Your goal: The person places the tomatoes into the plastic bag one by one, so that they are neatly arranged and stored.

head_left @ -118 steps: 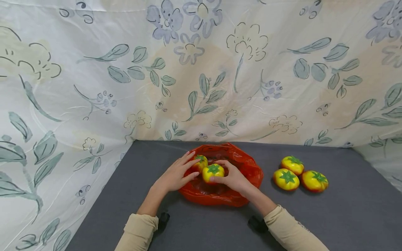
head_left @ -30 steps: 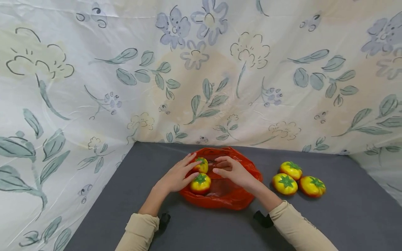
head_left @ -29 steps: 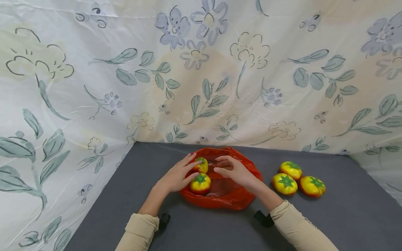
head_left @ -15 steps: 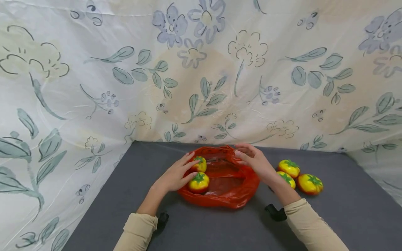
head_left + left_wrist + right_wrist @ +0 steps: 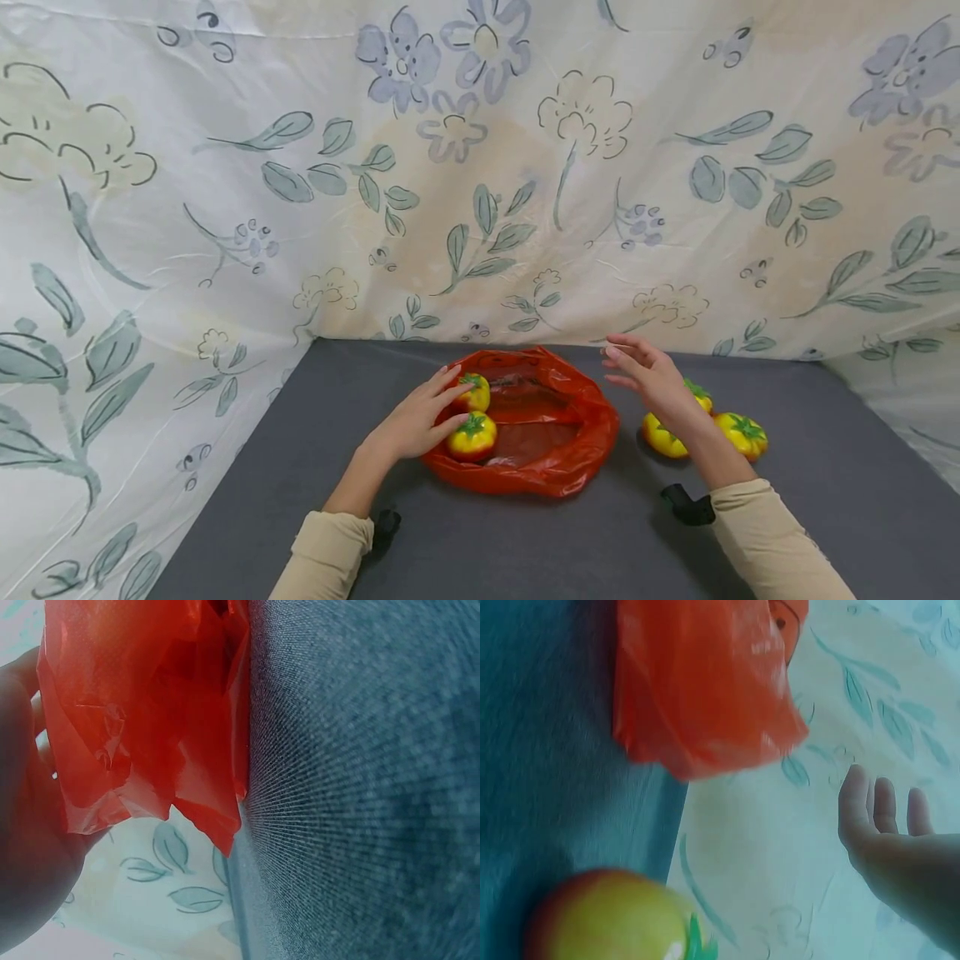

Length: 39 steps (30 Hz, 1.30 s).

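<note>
In the head view a red plastic bag (image 5: pixel 525 482) stands with its mouth spread wide. Two yellow-and-red tomatoes with green star-shaped tops, a front one (image 5: pixel 472 439) and a back one (image 5: pixel 477 395), sit inside at its left. My left hand (image 5: pixel 408 423) rests over the bag's left rim, fingers extended near both. In the left wrist view its palm (image 5: pixel 30 840) lies along the red plastic (image 5: pixel 142 712). My right hand (image 5: pixel 663 387) is raised right of the bag with nothing in it, partly hiding a group of three more tomatoes (image 5: pixel 662 440).
The dark grey tabletop (image 5: pixel 525 542) reaches back to a floral cloth (image 5: pixel 480 167) hung behind and at the sides. A black wrist strap piece (image 5: pixel 686 505) hangs beneath the right forearm. One tomato (image 5: pixel 611 922) shows close up in the right wrist view.
The right hand has let go of the front tomato at the bag's left, then moved right, out of the bag toward the three outside. The left hand keeps its place.
</note>
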### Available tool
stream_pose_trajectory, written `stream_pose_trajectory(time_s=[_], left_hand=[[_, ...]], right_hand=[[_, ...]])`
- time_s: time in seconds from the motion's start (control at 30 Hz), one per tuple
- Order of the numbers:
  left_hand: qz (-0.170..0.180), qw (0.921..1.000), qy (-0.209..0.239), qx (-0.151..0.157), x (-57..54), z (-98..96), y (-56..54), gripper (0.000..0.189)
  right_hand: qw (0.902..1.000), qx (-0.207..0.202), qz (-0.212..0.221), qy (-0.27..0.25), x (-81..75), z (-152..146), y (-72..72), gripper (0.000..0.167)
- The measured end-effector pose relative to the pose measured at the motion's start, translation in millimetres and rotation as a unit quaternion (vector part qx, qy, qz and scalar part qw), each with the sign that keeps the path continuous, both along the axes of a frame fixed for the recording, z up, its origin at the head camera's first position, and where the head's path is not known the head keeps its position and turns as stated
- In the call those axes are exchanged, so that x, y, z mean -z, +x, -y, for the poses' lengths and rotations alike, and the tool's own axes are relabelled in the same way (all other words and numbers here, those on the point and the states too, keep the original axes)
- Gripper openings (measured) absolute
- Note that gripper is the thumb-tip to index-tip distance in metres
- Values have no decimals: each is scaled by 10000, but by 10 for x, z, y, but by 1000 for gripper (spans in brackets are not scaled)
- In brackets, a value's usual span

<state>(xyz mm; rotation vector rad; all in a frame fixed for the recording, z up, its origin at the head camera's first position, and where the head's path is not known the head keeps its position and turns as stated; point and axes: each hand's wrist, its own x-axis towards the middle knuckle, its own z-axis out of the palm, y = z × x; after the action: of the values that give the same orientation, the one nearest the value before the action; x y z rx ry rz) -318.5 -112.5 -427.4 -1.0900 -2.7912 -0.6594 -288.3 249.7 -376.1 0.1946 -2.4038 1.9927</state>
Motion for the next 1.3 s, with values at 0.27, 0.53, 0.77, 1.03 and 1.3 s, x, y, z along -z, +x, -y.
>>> stream_pose_trajectory(time_s=[0.27, 0.53, 0.77, 1.03, 1.3], left_hand=[[-9, 10000, 49, 43, 25, -2, -5, 56], [-13, 10000, 40, 64, 24, -2, -7, 56], [-3, 10000, 11, 72, 19, -9, -10, 56], [89, 9999, -28, 73, 21, -15, -18, 57], [29, 10000, -32, 83, 28, -5, -15, 56]], right_hand=[[9985, 369, 10, -395, -37, -344, 13, 49], [9919, 614, -75, -1108, -49, -678, 68, 30], [9948, 792, 60, -641, 94, -973, 36, 51], [9925, 1188, 143, 257, 371, -1413, -55, 66], [9822, 1377, 174, 1268, 236, -1414, 195, 74]])
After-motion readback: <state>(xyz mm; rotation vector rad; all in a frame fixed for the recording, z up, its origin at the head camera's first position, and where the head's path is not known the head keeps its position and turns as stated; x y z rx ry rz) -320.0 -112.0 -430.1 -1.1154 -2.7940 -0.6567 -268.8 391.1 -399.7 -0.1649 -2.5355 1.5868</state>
